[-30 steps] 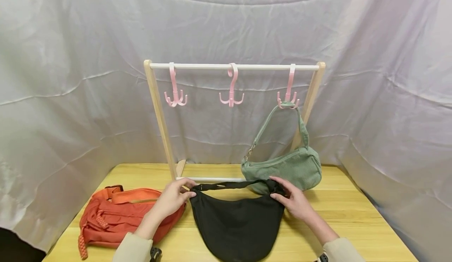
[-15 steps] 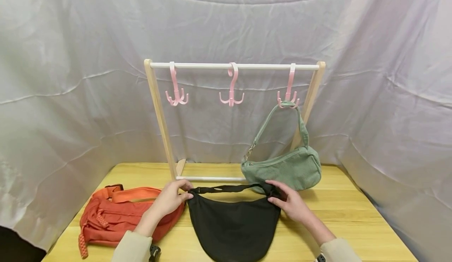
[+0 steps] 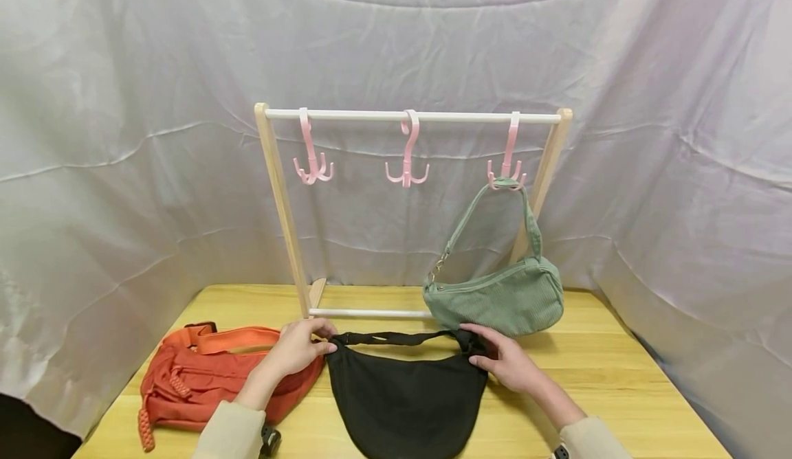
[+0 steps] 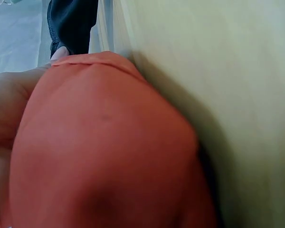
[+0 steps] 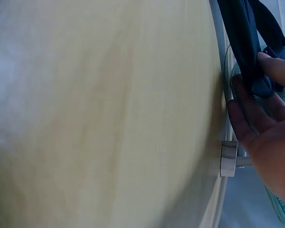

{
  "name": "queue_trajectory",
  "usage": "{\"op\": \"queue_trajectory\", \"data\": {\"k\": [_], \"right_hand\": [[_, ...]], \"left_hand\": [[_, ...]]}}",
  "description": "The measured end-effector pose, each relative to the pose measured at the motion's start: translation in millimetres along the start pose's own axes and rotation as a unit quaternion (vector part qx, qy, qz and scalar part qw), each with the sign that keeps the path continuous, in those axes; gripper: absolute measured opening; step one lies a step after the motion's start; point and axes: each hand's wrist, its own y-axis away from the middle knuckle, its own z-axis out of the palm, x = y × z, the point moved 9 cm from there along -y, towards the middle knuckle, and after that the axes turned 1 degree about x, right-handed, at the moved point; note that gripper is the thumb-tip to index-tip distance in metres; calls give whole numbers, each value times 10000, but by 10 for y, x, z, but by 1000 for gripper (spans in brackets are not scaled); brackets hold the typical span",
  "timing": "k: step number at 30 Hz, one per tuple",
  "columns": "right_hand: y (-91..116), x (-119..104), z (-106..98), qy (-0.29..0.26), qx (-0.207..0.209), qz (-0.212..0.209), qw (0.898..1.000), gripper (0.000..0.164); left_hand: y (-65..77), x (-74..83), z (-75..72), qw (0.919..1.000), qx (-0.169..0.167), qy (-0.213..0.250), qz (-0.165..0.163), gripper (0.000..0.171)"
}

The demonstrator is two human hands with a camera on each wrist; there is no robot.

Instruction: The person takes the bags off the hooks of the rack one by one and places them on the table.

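Bare left hand [image 3: 295, 350], bare right hand [image 3: 509, 363], pale beige left sleeve [image 3: 230, 433], matching right sleeve [image 3: 594, 440], black wrist device [image 3: 269, 441] at each cuff

I see plain black bag [image 3: 406, 404] near, red bag [image 3: 216, 385] with orange strap [image 3: 238, 339] on left, ribbed green bag [image 3: 498, 301] on right. Pink hooks [image 3: 408, 157], white rail [image 3: 359, 115] far. Yellow wood-grain table [image 3: 600, 363], beige sleeves [image 3: 232, 435], silvery-grey curtain [image 3: 396, 47].

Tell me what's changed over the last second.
The black bag has slid slightly toward the person and to the left, carried by the left hand and right hand. Nothing was newly gripped or let go: both hands keep hold of its upper corners. The green bag still hangs from the right pink hook, and the red bag lies where it was.
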Motion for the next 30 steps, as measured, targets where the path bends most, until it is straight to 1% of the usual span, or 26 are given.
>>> {"op": "queue_trajectory", "data": {"k": [3,7,12,17,21,26,30], "right_hand": [[2,22,12,53,-131,28,9999,56],[-2,46,43,-44,-335,52,9994,56],[0,64,84,-116,-528,125,9985,58],[1,30,85,1,-564,98,9984,58],[4,7,81,-49,-551,70,9984,58],[10,37,62,-27,-421,169,9990,58],[15,18,40,6,-350,148,9993,57]], "left_hand": [[4,-18,14,9999,-99,79,-107,12],[10,-43,43,9994,-251,102,-229,11],[13,-31,63,9991,-365,45,-220,10],[24,-49,76,9985,-465,-38,-295,11],[28,-68,84,9982,-517,-58,-296,10],[30,-73,72,9984,-476,-24,-301,12],[36,-67,62,9987,-441,7,-245,12]]}}
